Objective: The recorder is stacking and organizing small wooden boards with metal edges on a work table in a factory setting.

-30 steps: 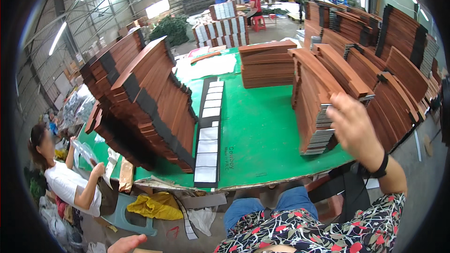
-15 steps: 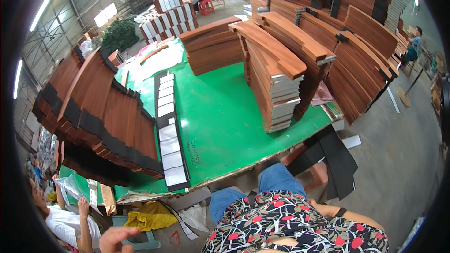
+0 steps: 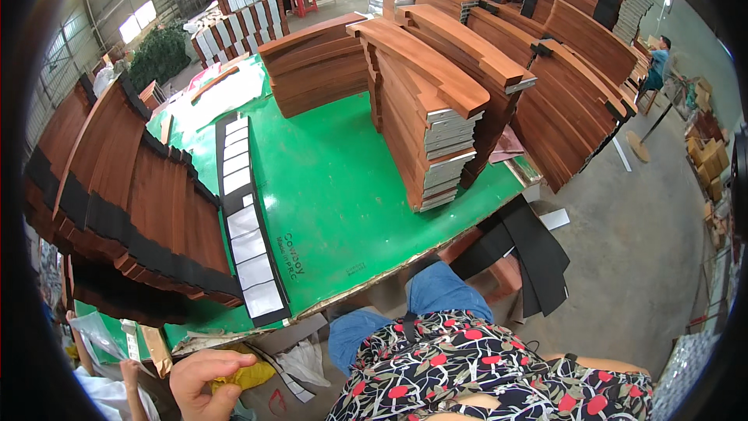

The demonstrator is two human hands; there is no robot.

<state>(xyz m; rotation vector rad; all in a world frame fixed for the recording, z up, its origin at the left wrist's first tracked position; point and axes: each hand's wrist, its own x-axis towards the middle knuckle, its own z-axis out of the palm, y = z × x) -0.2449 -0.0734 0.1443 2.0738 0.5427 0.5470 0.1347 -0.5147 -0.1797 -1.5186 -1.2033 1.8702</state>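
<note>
My left hand hangs low at the bottom left, below the near edge of the green table. Its fingers are loosely curled and nothing shows in them. It hovers over a yellow bag and scraps on the floor. My right hand is out of view; only a bare forearm shows at the bottom right. A tall stack of brown panels stands on the table's right side. A fanned pile of brown and black panels fills its left side.
A row of black-framed white sheets runs down the table. Black strips lean by the right corner on the concrete floor. Another person's arm reaches up at the lower left. More panel stacks stand behind.
My right hand was up at the right panel stack and has dropped out of view. My left hand has risen into the lower left. The view has swung to the right.
</note>
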